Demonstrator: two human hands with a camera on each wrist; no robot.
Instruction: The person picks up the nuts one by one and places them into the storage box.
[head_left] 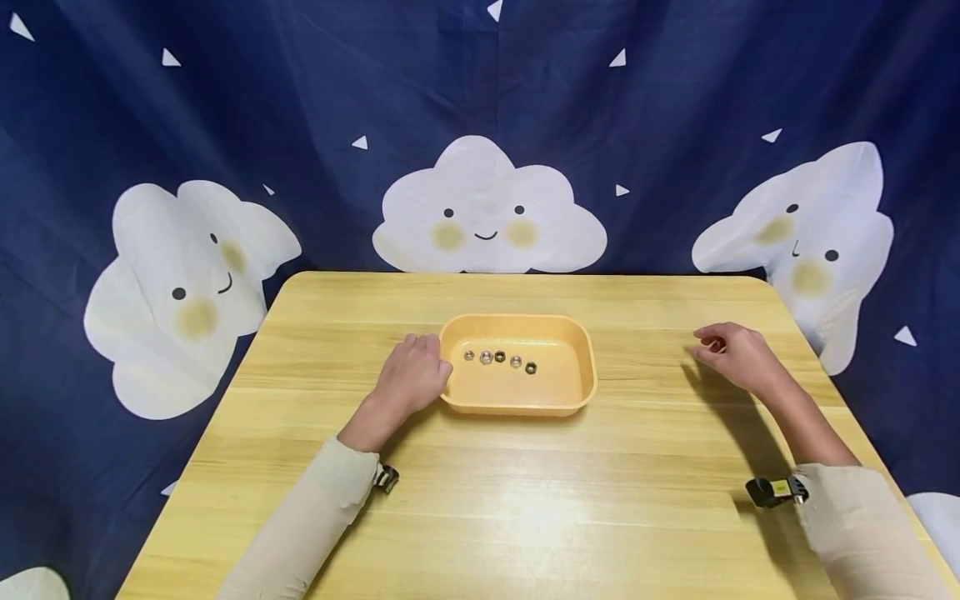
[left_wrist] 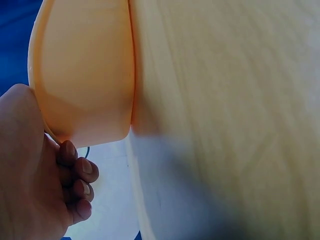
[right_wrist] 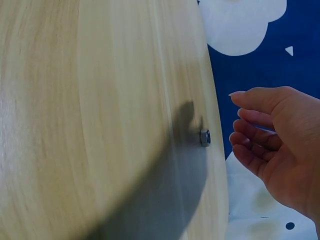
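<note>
A shallow yellow-orange plastic tray stands on the table with several small hex nuts on its floor, some silvery and some dark. My left hand grips its left end, thumb at the rim and fingers curled below it in the left wrist view. Off to the right, my right hand hovers over the tabletop with loosely bent fingers and nothing in them. One metal nut lies on the wood in the right wrist view, just beyond those fingertips. That nut does not show in the head view.
The wooden table has rounded far corners. Behind it hangs a dark blue curtain printed with white smiling clouds and small triangles. A black wrist camera sits at the right sleeve, another at the left.
</note>
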